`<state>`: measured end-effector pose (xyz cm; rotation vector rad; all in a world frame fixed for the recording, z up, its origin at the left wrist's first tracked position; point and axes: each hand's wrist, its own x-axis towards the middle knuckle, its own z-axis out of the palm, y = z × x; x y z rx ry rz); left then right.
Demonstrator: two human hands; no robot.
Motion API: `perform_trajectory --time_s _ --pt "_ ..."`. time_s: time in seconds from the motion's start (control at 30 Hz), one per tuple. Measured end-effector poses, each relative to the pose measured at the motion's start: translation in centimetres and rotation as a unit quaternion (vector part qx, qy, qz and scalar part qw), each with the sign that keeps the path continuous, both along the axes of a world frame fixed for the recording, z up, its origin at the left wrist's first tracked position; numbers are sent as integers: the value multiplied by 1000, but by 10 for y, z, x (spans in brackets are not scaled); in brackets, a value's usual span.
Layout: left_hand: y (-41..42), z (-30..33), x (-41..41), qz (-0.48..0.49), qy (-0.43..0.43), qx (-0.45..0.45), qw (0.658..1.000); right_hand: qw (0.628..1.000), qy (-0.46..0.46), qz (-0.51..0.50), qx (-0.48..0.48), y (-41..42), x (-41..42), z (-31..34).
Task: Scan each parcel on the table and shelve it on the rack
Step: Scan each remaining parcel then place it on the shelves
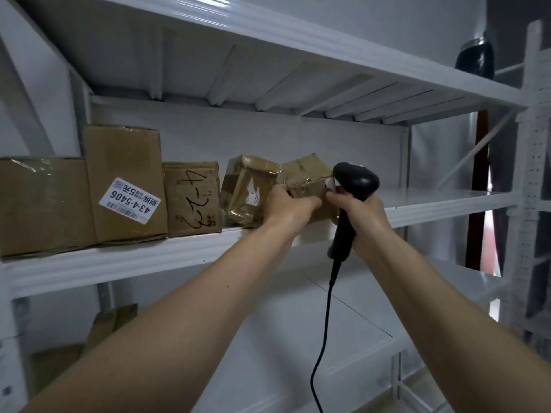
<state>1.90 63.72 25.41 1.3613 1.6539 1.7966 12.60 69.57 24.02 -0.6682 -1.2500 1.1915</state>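
My left hand (287,202) grips a small brown cardboard parcel (308,177) at the front of the white rack's middle shelf (119,260). The parcel is tilted, and whether it rests on the shelf I cannot tell. My right hand (362,213) holds a black corded barcode scanner (354,181) by its handle, right beside the parcel, with my fingertips touching the parcel's right side. A taped brown parcel (247,192) stands just left of it.
Three more cardboard boxes line the shelf to the left, one with a white label (129,201), one marked in black pen (192,199). The shelf's right part (447,201) is bare. A dark vessel (475,56) stands on the top shelf. Boxes (101,329) lie on the lower shelf.
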Motion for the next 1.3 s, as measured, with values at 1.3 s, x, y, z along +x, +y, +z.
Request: perform_trajectory --time_s 1.3 --pt "-87 -159 -29 209 -146 -11 967 960 -25 273 -50 -66 -55 -153"
